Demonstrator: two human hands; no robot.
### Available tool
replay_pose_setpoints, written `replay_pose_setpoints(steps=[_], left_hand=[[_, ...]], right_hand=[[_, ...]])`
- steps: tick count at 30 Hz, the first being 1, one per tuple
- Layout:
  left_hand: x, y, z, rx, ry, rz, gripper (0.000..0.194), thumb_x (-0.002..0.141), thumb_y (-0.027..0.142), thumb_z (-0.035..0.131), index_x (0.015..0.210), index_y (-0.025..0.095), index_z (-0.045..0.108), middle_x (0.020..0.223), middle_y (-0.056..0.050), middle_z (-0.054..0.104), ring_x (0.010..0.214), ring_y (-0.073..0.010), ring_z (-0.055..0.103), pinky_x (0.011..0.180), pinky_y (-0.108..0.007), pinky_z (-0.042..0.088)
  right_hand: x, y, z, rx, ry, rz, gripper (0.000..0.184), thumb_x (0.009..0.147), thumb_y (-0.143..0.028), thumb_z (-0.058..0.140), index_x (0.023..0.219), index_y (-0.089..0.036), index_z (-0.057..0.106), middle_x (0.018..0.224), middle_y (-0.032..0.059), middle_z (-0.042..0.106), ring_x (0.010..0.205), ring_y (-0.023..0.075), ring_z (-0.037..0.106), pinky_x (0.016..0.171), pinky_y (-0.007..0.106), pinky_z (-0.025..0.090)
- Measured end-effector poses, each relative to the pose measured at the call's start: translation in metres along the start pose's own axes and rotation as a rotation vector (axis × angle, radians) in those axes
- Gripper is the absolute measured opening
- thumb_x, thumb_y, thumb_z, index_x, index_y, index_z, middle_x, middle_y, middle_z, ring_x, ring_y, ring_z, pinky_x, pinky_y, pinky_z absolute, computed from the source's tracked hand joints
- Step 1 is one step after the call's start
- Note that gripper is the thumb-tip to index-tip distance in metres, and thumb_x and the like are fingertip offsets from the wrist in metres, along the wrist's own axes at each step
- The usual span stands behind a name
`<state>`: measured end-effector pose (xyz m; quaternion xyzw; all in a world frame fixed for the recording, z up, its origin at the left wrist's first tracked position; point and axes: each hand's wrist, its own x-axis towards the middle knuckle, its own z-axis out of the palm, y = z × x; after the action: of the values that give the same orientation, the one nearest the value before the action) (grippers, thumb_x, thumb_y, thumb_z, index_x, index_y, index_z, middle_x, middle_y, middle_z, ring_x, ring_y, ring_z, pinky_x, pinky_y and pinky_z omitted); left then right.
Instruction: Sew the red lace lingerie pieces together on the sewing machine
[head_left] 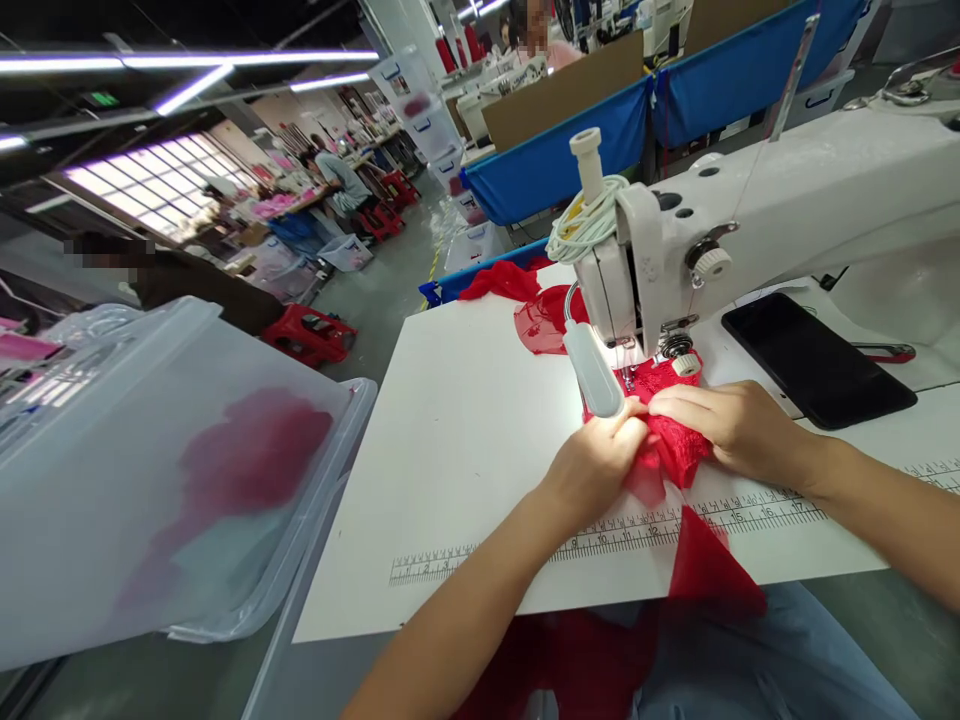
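The machine's head and the small lamp [594, 368] blocked part of the red cloth [681, 452] from sight, so I couldn't make out exactly how its far edge sat by the needle. In the head view the sewing machine [832, 190] ran off the right side, both forearms were cut off, and the cloth in the lap was lost at the bottom. The plastic bin [90, 520] was cut off at the left, its red contents only a blur through the wall.

The red cloth lay bunched on the white table [442, 430], just in front of the needle and partly beneath the machine's head. It was bright red, lacy and puckered on top, with a thin, see-through flap below; a darker red corner [709, 565] hung over the near edge, past the printed ruler [652, 528].

The left hand [592, 460] had thumb and finger closed, pinching the cloth beside the lamp. The right hand [739, 430] rested its bent fingers on the lace, fingertips close to the left's; its thumb was hidden, so I couldn't tell whether it gripped. A black phone [817, 360] lay beyond.
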<state>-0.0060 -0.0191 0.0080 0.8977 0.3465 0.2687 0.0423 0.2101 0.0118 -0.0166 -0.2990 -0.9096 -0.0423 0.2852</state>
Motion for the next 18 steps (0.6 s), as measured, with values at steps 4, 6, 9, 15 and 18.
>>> replay_pose_setpoints(steps=[4,6,9,15,18], left_hand=[[0.011,-0.019,0.002,-0.367,0.038,-0.338,0.031,0.101,0.030,0.039,0.074,0.020,0.050,0.064,-0.002,0.060,0.061,-0.0163,0.062,0.060,-0.029,0.052],[0.015,-0.027,0.006,-0.543,0.088,-0.527,0.032,0.099,0.032,0.042,0.070,0.021,0.046,0.054,0.002,0.052,0.052,-0.0138,0.057,0.052,-0.026,0.047],[0.019,-0.032,0.007,-0.708,0.052,-0.631,0.023,0.094,0.030,0.049,0.073,0.021,0.050,0.055,0.002,0.053,0.046,-0.0127,0.055,0.045,-0.025,0.042],[0.017,-0.026,0.004,-0.758,-0.202,-0.582,0.013,0.073,0.012,0.055,0.078,0.022,0.049,0.058,0.005,0.051,0.050,-0.0128,0.054,0.049,-0.026,0.046],[0.016,-0.023,0.014,-0.643,-0.019,-0.482,0.016,0.072,0.016,0.056,0.071,0.023,0.042,0.065,0.004,0.051,0.060,-0.0130,0.053,0.057,-0.027,0.048]], right_hand=[[0.012,0.000,0.001,0.158,-0.030,0.144,0.019,0.085,-0.013,0.046,0.081,-0.021,0.064,0.074,0.0023,0.066,0.061,0.0151,0.055,0.049,0.028,0.032],[0.019,0.000,0.000,0.288,0.037,0.263,0.022,0.084,-0.017,0.049,0.063,-0.022,0.053,0.064,0.0011,0.059,0.056,0.0143,0.051,0.050,0.028,0.035],[0.024,-0.001,-0.001,0.463,0.122,0.443,0.031,0.086,-0.021,0.051,0.056,-0.024,0.046,0.052,-0.0012,0.054,0.049,0.0137,0.050,0.050,0.028,0.038],[0.022,-0.001,-0.003,0.558,0.103,0.548,0.040,0.094,-0.038,0.050,0.056,-0.026,0.046,0.039,-0.0032,0.052,0.037,0.0143,0.049,0.047,0.030,0.040],[0.022,-0.001,-0.004,0.573,0.085,0.501,0.035,0.094,-0.042,0.050,0.063,-0.025,0.050,0.042,-0.0032,0.056,0.039,0.0143,0.051,0.048,0.030,0.041]])
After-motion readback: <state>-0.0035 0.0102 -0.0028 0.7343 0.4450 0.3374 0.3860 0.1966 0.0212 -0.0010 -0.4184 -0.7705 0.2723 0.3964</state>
